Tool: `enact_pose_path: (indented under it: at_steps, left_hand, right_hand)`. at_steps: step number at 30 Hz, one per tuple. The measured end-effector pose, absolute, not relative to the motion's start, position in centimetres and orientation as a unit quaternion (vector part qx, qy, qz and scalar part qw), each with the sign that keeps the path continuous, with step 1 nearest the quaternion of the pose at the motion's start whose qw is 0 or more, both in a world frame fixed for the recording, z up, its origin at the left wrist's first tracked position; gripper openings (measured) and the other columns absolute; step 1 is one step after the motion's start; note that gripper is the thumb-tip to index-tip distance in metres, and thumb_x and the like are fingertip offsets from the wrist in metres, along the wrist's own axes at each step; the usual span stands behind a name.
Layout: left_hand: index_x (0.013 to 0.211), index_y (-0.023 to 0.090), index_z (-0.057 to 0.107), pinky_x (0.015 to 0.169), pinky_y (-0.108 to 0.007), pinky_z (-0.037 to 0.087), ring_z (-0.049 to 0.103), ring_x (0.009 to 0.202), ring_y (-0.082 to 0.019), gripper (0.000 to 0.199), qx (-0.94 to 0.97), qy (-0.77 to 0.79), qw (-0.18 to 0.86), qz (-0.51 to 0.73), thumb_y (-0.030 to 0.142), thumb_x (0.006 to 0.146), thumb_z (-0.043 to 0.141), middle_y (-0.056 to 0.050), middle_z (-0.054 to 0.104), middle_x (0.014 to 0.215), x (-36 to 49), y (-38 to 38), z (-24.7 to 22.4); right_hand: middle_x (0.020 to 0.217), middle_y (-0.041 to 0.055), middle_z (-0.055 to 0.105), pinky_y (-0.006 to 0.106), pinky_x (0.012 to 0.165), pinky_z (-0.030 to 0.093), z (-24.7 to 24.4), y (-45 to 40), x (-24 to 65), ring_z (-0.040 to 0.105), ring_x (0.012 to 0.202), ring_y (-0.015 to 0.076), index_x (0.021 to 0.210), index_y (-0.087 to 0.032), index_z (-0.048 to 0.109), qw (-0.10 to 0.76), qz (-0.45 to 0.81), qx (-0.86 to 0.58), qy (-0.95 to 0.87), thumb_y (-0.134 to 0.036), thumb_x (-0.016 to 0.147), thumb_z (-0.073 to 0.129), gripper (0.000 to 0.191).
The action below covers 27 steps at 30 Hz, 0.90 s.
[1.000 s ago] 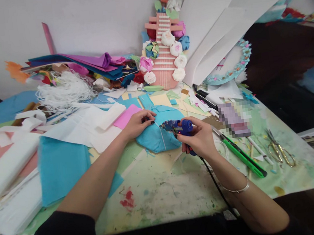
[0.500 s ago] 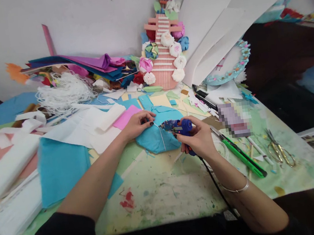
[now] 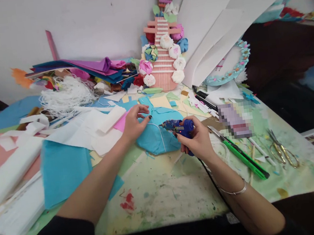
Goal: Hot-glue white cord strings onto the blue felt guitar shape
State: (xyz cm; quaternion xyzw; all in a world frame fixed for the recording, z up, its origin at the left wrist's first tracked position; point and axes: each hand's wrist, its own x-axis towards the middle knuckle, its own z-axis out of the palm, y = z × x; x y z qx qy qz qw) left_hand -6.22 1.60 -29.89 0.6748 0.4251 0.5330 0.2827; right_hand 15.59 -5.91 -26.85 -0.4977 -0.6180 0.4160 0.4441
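Note:
A blue hot glue gun point(image 3: 185, 126) is gripped in my right hand point(image 3: 201, 138), its nozzle pointing left over a turquoise paper-covered piece point(image 3: 148, 140). A thin white string point(image 3: 162, 138) runs up that piece and curves left near the nozzle. My left hand point(image 3: 135, 123) hovers at the upper left edge of the piece, thumb and fingers apart, with nothing visible between them. From the glue gun a black cord point(image 3: 212, 179) trails down beside my right forearm.
Right of my hand lie a green utility knife point(image 3: 245, 158) and gold-handled scissors point(image 3: 282, 149). Paper rolls point(image 3: 14, 171) and turquoise paper point(image 3: 66, 172) cover the left side. A flower-decorated cardboard guitar point(image 3: 163, 63) leans on the wall near a white string heap point(image 3: 67, 96).
My left hand has lifted off the string, and its thumb and fingers have parted. The string's upper part now curves left across the turquoise piece. My right hand stays nearly still.

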Motion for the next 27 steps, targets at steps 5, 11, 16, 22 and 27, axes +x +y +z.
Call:
enact_pose_path:
  at_steps: [5,11,16,22,27]
  left_hand:
    - [0.094,0.022,0.065,0.105,-0.046,0.035,0.048,0.120,-0.024,0.014,0.834,0.335,0.148,0.413,0.021,0.084,0.056,-0.007,0.059,0.124,-4.9,-0.3,-27.1]
    - [0.112,0.022,0.060,0.109,-0.048,0.031,0.041,0.125,-0.026,0.026,0.872,0.291,0.147,0.364,0.024,0.086,0.055,-0.008,0.058,0.127,-3.8,-1.0,-26.3]
    - [0.110,0.021,0.060,0.102,-0.044,0.038,0.048,0.114,-0.025,0.024,0.872,0.296,0.157,0.358,0.025,0.087,0.056,-0.006,0.066,0.108,-3.4,-1.1,-26.5]
    - [0.113,0.021,0.058,0.099,-0.042,0.040,0.049,0.111,-0.024,0.026,0.872,0.292,0.138,0.368,0.025,0.087,0.057,-0.006,0.065,0.108,-3.2,-1.2,-26.6]
    - [0.119,0.021,0.053,0.097,-0.042,0.040,0.050,0.107,-0.024,0.032,0.887,0.279,0.112,0.350,0.021,0.087,0.054,-0.009,0.063,0.110,-3.3,-1.6,-25.9]
  right_hand:
    - [0.047,-0.0108,0.054,0.023,0.029,0.043,-26.9,-6.0,15.5,0.055,0.030,0.0159,0.096,-0.027,0.046,0.445,0.414,-0.494,-0.622,-0.020,0.074,0.063,0.029]
    - [0.045,-0.0111,0.054,0.024,0.031,0.046,-27.1,-6.0,15.5,0.057,0.031,0.0168,0.098,-0.027,0.044,0.441,0.396,-0.510,-0.623,-0.023,0.075,0.064,0.030]
    - [0.047,-0.0104,0.056,0.023,0.028,0.044,-27.4,-6.1,15.5,0.057,0.030,0.0167,0.100,-0.027,0.047,0.464,0.408,-0.490,-0.615,-0.022,0.074,0.065,0.032]
    - [0.049,-0.0092,0.058,0.025,0.030,0.049,-27.3,-6.2,15.1,0.059,0.032,0.0170,0.101,-0.024,0.052,0.500,0.448,-0.469,-0.574,-0.024,0.069,0.069,0.036]
    - [0.049,-0.0094,0.058,0.024,0.031,0.048,-27.0,-6.3,15.2,0.058,0.033,0.0159,0.100,-0.025,0.051,0.493,0.443,-0.470,-0.582,-0.024,0.070,0.068,0.034]
